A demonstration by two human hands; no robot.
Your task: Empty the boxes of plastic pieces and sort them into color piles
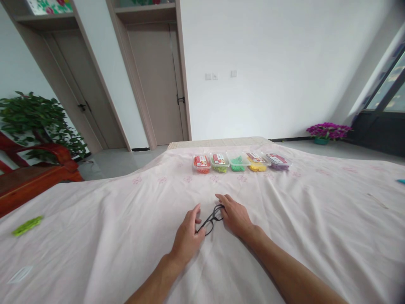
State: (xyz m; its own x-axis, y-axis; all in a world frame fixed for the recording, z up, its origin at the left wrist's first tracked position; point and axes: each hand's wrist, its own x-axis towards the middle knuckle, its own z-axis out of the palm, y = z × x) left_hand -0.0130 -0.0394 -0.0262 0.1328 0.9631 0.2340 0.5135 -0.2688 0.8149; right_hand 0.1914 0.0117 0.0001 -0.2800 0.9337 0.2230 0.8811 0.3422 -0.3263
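A pair of black-rimmed glasses [214, 216] is between my two hands, slightly above or on the pale tablecloth; the exact height is hard to judge. My left hand [189, 230] grips the near-left end of the frame, thumb beside the lower lens and fingers curled behind. On the far-right end, my right hand [234, 214] pinches the frame, its index finger reaching forward over it. The fingertips of both hands partly cover the ends of the glasses.
Clear plastic boxes of coloured pieces line the far side: orange [201, 164], lime [220, 163], an open green one [238, 162], yellow [257, 162] and purple [279, 161]. Lime-green pieces [27, 226] and a clear-white item [20, 274] lie left; a thin stick [378, 201] lies right.
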